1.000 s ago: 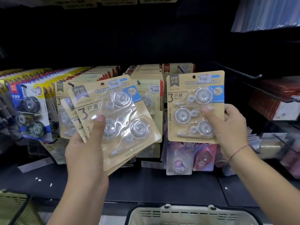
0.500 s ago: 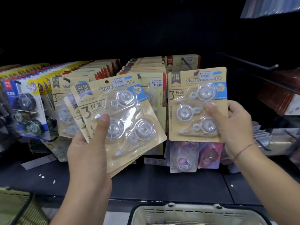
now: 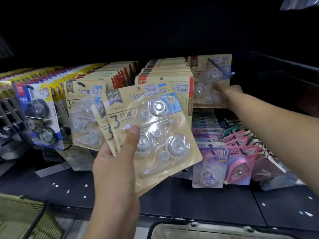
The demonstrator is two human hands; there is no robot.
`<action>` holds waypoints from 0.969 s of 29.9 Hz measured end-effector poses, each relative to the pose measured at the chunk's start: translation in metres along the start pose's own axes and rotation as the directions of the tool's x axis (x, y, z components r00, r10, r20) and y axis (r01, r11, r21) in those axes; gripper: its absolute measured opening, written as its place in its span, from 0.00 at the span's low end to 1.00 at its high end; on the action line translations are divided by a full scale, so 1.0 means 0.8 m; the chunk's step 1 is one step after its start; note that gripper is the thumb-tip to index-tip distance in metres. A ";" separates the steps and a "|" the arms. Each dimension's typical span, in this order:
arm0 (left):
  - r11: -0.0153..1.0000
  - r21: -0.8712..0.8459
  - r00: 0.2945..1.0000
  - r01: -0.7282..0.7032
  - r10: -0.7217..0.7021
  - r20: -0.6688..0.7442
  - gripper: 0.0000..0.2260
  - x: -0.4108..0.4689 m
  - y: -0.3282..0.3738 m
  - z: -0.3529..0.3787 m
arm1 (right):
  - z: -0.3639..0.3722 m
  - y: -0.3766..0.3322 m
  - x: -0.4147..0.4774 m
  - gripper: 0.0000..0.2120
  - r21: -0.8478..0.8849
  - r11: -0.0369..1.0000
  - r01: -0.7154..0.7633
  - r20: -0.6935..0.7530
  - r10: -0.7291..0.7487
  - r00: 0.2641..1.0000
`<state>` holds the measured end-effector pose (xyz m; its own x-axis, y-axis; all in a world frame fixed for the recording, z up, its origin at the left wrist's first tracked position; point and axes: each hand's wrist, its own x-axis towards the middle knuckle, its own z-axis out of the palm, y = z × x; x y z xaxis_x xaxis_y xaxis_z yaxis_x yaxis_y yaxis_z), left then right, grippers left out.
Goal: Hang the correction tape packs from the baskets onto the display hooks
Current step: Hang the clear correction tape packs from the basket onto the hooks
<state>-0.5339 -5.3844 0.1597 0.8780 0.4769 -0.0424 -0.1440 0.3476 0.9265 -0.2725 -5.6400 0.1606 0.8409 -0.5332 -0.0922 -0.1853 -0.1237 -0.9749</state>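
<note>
Dark store shelf carried hanging stock. Nearest, below shelf's front edge: white basket, green basket at left. Left hand gripped fanned correction tape packs above shelf's front, thumb on top blister. Farther, right rear: right hand pinched single pack, threaded on display hook, just beside full rows.
</note>
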 end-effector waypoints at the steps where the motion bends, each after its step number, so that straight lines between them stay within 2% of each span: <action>1: 1.000 -0.004 1.000 0.006 -0.006 0.002 0.28 0.000 0.000 0.000 | 0.002 0.001 -0.001 0.43 -0.027 0.999 -0.019 -0.012 0.019 1.000; 4: 1.000 -0.010 1.000 0.010 -0.010 0.003 0.28 -0.001 0.000 0.001 | -0.003 0.014 -0.043 0.37 -0.096 0.994 0.046 -0.088 -0.055 0.995; 6: 1.000 -0.017 1.000 0.004 -0.004 0.014 0.30 -0.004 0.001 0.001 | -0.017 0.032 -0.095 0.27 0.008 0.988 0.152 -0.077 -0.151 0.986; 9: 1.000 -0.014 1.000 0.002 -0.002 0.027 0.29 -0.009 0.001 0.000 | -0.043 0.060 -0.196 0.09 0.190 0.949 0.250 0.021 -0.259 0.966; 11: 1.000 -0.001 0.999 0.006 -0.006 0.037 0.24 -0.013 -0.001 0.001 | -0.057 0.071 -0.260 0.03 0.285 0.933 0.218 0.190 -0.278 0.941; 13: 1.000 0.000 0.997 0.020 -0.020 0.076 0.19 -0.019 -0.004 0.004 | -0.064 0.068 -0.312 0.13 0.305 0.936 0.174 0.390 -0.289 0.874; 15: 1.000 -0.002 0.993 0.019 -0.018 0.113 0.18 -0.025 -0.007 0.008 | -0.066 0.061 -0.341 0.25 0.282 0.944 0.171 0.460 -0.290 0.839; 19: 0.999 -0.039 0.987 0.017 -0.011 0.158 0.22 -0.033 -0.010 0.009 | -0.074 0.056 -0.353 0.26 0.305 0.938 0.166 0.394 -0.283 0.875; 22: 0.996 -0.080 0.983 0.045 -0.029 0.183 0.18 -0.035 -0.012 0.012 | -0.084 0.057 -0.345 0.25 0.311 0.934 0.178 0.324 -0.280 0.904; 29: 0.999 -0.032 0.982 -0.036 0.042 0.182 0.15 -0.047 -0.018 0.018 | -0.108 0.054 -0.325 0.23 0.391 0.895 0.212 0.206 -0.310 0.928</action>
<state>-0.5579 -5.4193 0.1531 0.9397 0.3358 0.0649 -0.1902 0.3555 0.9151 -0.5429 -5.5795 0.1599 0.9427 -0.2843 0.1747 0.2114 0.1036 -0.9719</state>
